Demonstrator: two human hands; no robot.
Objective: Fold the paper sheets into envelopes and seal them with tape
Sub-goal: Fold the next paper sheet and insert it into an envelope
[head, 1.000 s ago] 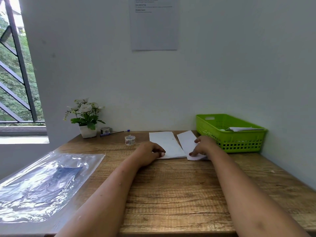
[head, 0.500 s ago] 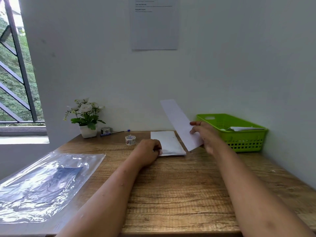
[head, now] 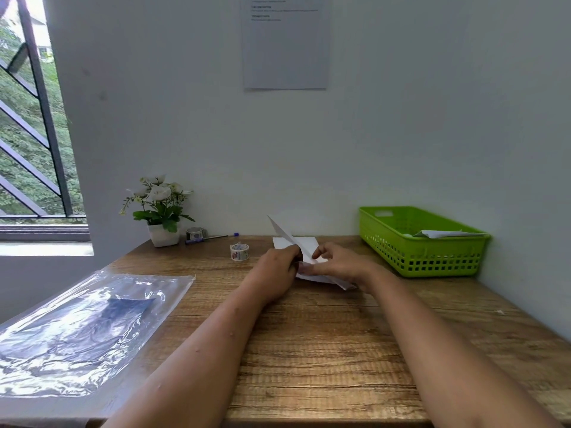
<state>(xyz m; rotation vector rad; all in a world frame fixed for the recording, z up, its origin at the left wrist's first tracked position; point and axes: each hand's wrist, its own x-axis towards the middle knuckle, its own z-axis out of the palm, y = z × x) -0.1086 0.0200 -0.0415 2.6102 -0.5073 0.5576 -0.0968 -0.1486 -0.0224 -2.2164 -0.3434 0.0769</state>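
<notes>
Your left hand [head: 278, 267] and right hand [head: 340, 264] meet at the middle of the worktop [head: 324, 335], both with fingers curled onto the same folded paper strip [head: 285, 233]. The left pinches it from the left side, and the right holds its near-right part with the thumb on top. The strip's long axis runs diagonally: its far end rises up and to the left above your left hand, and its near end points down to the right, close to or touching the wood below your right wrist. I judge that the next fold turns on that slant, since the free far end lies nearer your left hand while your right anchors the low end. A second white sheet [head: 310, 241] lies flat just beyond your fingers, partly under the strip. The tape roll [head: 239, 251] stands just left of your left hand, so that hand is the nearer one for sealing. Farther right sits the green basket [head: 423, 257] with paper in it. A clear plastic sleeve [head: 77, 329] lies at the near left.
</notes>
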